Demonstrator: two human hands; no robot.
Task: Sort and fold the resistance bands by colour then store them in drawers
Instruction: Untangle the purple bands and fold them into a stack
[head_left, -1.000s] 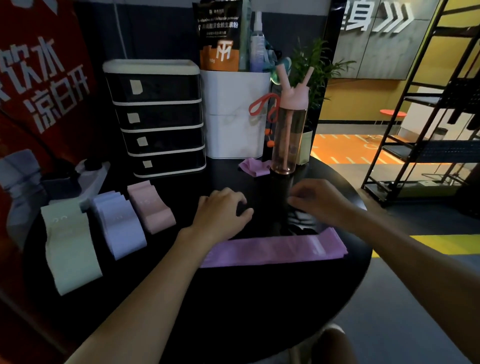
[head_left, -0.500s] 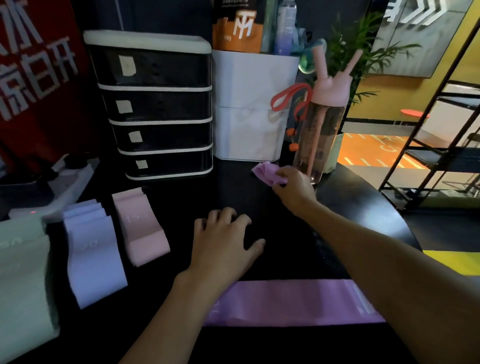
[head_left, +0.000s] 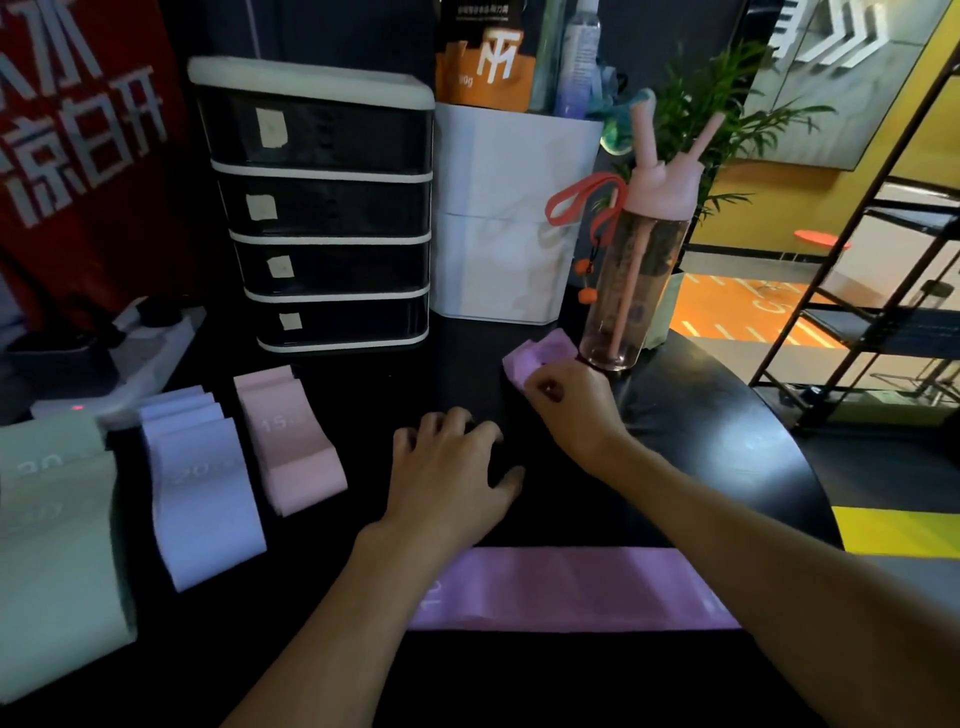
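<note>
while the round black table (head_left: 727, 467) carries everything, the biggest thing on it is the black drawer unit (head_left: 322, 208) at the back left. its four drawers are all closed, each with a small pale label on the front. just beside it on the right stands a white bin (head_left: 504, 223) with a pouch and bottles poking out of the top.

at the left edge lies a stack of green bands (head_left: 52, 545), folded and marked 30. a long purple band (head_left: 571, 587) lies flat across the near edge of the table, partly under both forearms. right of the green stack come the blue bands (head_left: 202, 493), marked 20, and then the pink bands (head_left: 291, 441), marked 15, each pile apart from the next.

a pink water bottle (head_left: 639, 275) with a red loop stands upright to the right of the bin. the left hand (head_left: 447, 478) rests palm down on the bare table near the middle, fingers spread, holding nothing. the right hand (head_left: 571, 405) reaches further back, its fingers curled and pinching the near edge of a small bunched purple band (head_left: 535, 356), which lies on the table just beside the foot of the bottle.
</note>
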